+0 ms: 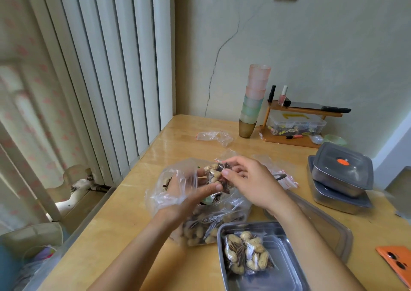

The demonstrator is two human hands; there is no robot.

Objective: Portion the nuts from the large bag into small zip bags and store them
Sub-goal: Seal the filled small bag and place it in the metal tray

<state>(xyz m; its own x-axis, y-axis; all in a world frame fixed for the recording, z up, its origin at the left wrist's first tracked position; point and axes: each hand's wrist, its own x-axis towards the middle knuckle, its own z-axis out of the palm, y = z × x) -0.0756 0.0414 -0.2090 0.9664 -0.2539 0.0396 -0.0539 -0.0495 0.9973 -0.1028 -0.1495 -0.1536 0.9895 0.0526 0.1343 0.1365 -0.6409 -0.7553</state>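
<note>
A pale wooden table (pixel 124 219) stands in a corner by a cracked wall and white vertical blinds. Above it the left hand (pixel 189 189), loosely covered by a clear plastic glove, holds a small zip bag (pixel 215 175) of peanuts in their shells between thumb and fingers. The right hand (pixel 250 179) pinches the same bag at its top edge with curled fingers. Just beneath both hands lies the large bag (pixel 211 224), open and still holding peanuts. Touching its near side is a steel tray (pixel 287 275) with one filled zip bag (pixel 246 255) lying in it. An empty zip bag (pixel 213 136) lies farther back, near a stack of plastic cups (pixel 253 99). Lidded steel containers (pixel 342 175) sit stacked at the right.
</note>
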